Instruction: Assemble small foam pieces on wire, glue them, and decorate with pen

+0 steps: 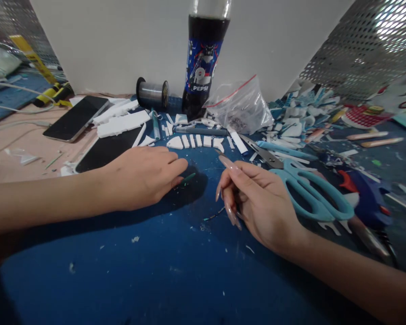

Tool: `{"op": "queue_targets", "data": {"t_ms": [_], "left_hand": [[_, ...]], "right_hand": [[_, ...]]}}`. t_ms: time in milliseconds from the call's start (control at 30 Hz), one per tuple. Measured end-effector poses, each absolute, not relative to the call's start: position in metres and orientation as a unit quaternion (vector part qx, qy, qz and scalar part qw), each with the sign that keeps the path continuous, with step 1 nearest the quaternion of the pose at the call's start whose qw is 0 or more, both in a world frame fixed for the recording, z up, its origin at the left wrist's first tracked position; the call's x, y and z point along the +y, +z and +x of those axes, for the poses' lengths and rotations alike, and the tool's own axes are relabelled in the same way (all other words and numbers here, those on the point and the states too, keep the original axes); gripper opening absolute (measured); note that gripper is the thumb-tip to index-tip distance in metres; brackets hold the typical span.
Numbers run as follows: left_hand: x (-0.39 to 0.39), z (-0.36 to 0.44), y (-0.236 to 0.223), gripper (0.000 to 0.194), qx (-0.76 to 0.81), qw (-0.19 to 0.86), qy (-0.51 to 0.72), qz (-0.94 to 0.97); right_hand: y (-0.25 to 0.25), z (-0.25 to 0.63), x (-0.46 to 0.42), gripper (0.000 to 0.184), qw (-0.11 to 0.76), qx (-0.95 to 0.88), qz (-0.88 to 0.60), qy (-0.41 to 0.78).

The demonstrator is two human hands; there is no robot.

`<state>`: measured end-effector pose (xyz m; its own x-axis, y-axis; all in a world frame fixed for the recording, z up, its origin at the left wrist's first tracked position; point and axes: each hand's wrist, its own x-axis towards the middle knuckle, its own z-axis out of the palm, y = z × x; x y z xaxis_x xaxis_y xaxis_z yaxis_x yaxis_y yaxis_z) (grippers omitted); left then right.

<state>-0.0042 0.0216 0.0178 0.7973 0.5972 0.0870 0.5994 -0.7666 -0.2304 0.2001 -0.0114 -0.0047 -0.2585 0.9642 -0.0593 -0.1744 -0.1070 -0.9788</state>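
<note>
My left hand is closed, knuckles up, low over the blue mat. A thin green sliver lies by its thumb tip; whether the fingers grip it I cannot tell. My right hand, with long nails, has its thumb and forefinger in a pinch. A small dark tip shows beyond that pinch, too small to name. Between the hands runs a faint thin line, like clear thread. Just beyond them, white pieces cut in a fish shape lie in a row. A thin dark strand rests below the right fingers.
Blue-handled scissors lie beside my right hand, with a dark blue tool farther right. Behind stand a Pepsi bottle, a spool of clear line and a zip bag. A phone lies left; scraps pile right.
</note>
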Motion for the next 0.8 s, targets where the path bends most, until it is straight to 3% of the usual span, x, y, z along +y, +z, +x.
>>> {"op": "queue_targets", "data": {"t_ms": [200,433,800], "left_hand": [[0.034,-0.004,0.017,0.016,-0.26,0.085,0.039,-0.961],[0.046,-0.004,0.019,0.018,-0.321,-0.052,0.051,-0.944],[0.047,-0.006,0.013,0.021,-0.337,0.034,0.011,-0.941]], "right_hand": [[-0.004,0.2,-0.011,0.032,0.454,-0.492,-0.407,0.622],[-0.004,0.2,-0.012,0.032,0.457,-0.499,-0.408,0.613],[-0.005,0.199,-0.011,0.033,0.455,-0.502,-0.411,0.61]]}}
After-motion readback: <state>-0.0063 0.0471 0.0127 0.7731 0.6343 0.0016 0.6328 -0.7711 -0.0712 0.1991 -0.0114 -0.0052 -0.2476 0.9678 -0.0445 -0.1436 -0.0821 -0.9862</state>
